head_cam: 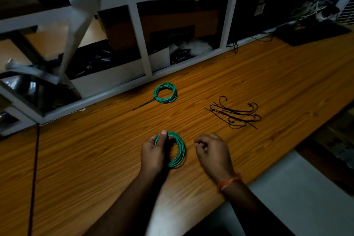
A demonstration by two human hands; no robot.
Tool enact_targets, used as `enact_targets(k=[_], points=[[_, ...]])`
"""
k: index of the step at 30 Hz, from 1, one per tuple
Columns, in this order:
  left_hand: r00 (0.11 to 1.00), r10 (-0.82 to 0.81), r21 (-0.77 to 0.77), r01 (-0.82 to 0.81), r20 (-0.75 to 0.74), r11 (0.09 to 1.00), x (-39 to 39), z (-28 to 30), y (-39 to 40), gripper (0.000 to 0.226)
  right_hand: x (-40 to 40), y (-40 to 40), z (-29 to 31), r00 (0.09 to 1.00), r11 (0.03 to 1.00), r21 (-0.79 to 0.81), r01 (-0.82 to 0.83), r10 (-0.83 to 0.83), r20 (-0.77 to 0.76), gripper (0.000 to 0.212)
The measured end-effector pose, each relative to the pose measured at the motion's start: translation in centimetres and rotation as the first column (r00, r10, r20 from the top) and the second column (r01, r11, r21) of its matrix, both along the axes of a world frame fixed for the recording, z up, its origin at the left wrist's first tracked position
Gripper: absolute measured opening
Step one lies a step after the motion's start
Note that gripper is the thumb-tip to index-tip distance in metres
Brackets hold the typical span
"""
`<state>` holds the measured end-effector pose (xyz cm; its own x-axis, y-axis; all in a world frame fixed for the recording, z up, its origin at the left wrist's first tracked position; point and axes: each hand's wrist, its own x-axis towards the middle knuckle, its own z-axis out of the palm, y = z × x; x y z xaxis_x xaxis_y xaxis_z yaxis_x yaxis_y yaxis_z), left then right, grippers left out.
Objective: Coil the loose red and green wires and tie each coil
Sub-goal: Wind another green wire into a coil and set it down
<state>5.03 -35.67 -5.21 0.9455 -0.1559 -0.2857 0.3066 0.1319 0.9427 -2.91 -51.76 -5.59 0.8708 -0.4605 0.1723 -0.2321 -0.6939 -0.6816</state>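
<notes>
My left hand (153, 151) grips a coil of green wire (179, 151) just above the wooden table, thumb over the coil's upper left side. My right hand (211, 149) hovers to the right of that coil with its fingers curled and nothing visible in them. A second green coil (165, 92) lies farther back on the table, with a black cable tie (143, 105) around it whose tail points left. A dark red wire (34, 168) runs along the table's left side toward the near edge.
Several loose black cable ties (234, 114) lie in a pile to the right of centre. A white shelf frame (141, 44) with boxes and clutter borders the table's far edge. The table's near edge (268, 174) runs diagonally on the right.
</notes>
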Motion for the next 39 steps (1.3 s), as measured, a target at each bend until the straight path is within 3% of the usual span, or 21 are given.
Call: enact_targets(k=[3, 10, 14, 18, 28, 35, 39], points=[[1.000, 0.010, -0.016, -0.010, -0.013, 1.000, -0.1, 0.0, 0.3, 0.025, -0.4, -0.9, 0.2, 0.989, 0.991, 0.057, 0.117, -0.122, 0.080, 0.018], [0.999, 0.026, -0.048, -0.029, -0.047, 0.998, -0.2, 0.2, 0.6, 0.028, 0.1, -4.3, 1.1, 0.970, 0.970, 0.029, 0.243, -0.244, 0.025, 0.021], [0.999, 0.019, -0.035, -0.020, -0.041, 0.999, -0.3, 0.3, 0.6, 0.026, 0.2, -5.7, 0.1, 0.944, 0.944, -0.037, 0.328, -0.329, 0.003, 0.021], [0.999, 0.028, -0.042, -0.030, -0.040, 0.999, -0.3, 0.5, 0.5, 0.024, 0.5, -6.3, -0.8, 0.912, 0.912, -0.157, 0.379, -0.397, -0.102, 0.041], [0.999, 0.028, -0.039, -0.030, -0.044, 0.999, -0.2, 0.5, 0.3, 0.024, -0.5, -1.5, -1.2, 0.966, 0.931, -0.302, 0.205, -0.241, -0.088, 0.035], [0.999, 0.021, -0.042, -0.023, -0.046, 0.999, -0.3, 0.4, 0.5, 0.023, -1.3, -1.1, -1.0, 0.984, 0.964, -0.211, 0.163, -0.174, -0.033, 0.030], [0.999, 0.017, -0.045, -0.019, -0.049, 0.999, -0.3, 0.5, 0.4, 0.025, -1.5, -1.9, -0.6, 0.984, 0.979, -0.096, 0.179, -0.179, 0.007, 0.012]])
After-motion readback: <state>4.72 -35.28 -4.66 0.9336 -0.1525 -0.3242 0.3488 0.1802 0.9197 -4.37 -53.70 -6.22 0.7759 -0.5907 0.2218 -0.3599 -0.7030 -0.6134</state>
